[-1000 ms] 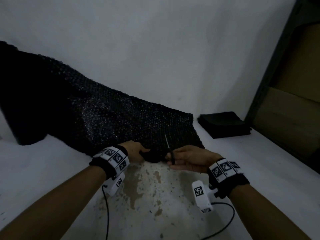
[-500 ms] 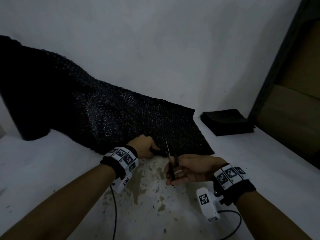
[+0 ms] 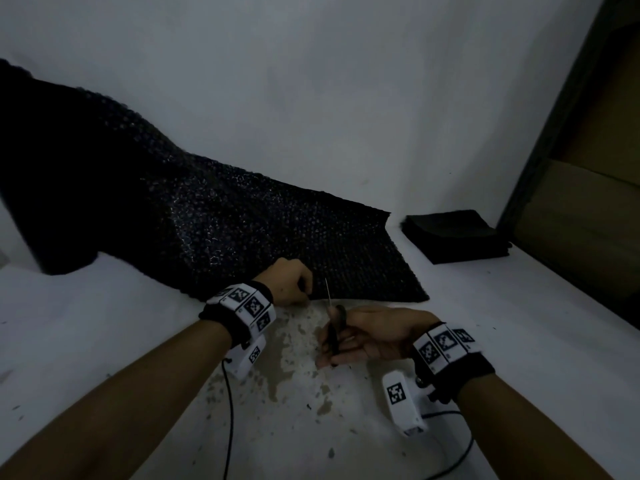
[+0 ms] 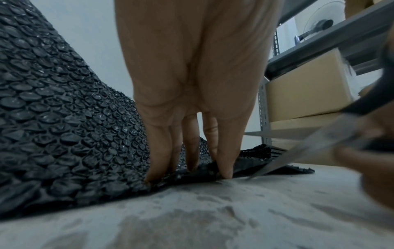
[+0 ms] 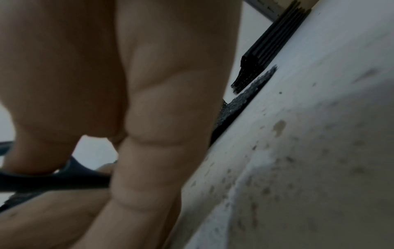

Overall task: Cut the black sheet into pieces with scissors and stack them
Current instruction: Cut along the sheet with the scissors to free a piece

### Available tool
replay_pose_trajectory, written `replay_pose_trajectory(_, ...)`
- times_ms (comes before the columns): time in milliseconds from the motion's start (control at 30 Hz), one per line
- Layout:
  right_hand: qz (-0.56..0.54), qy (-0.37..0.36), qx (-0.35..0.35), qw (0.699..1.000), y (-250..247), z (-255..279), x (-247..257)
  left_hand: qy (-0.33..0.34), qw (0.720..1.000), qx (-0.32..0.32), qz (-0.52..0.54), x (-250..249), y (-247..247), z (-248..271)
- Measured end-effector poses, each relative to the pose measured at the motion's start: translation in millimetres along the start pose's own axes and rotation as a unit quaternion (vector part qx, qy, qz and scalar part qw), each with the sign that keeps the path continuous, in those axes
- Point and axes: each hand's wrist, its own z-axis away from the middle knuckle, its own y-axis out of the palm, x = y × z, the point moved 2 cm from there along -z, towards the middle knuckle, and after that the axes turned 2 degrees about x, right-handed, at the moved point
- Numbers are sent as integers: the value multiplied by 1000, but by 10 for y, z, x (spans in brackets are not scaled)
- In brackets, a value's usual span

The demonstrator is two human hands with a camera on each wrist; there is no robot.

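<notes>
Scissors (image 3: 334,331) have backed off the sheet (image 3: 242,230); my right hand (image 3: 374,334) grips them, left hand's (image 3: 287,280) straight fingers pin its edge.

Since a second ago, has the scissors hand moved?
Yes: the right hand with the scissors has drawn back toward the person, away from the near edge of the black sheet.

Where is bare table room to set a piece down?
Bare: white table right of the right hand, before the stack of black cut pieces; left of the left forearm. Crowded: near edge of the black bubble sheet, with left hand and black-handled scissors.
</notes>
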Motion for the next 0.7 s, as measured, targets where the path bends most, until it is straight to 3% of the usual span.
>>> replay_pose_trajectory(233, -8, -22, -43, 999, -41, -156, -2, 17, 1000, 4, 17, 19, -8, 16)
replay_pose_trajectory(700, -23, -45, -42, 998, -55, -182, 34, 27, 999, 4, 24, 54, -19, 37)
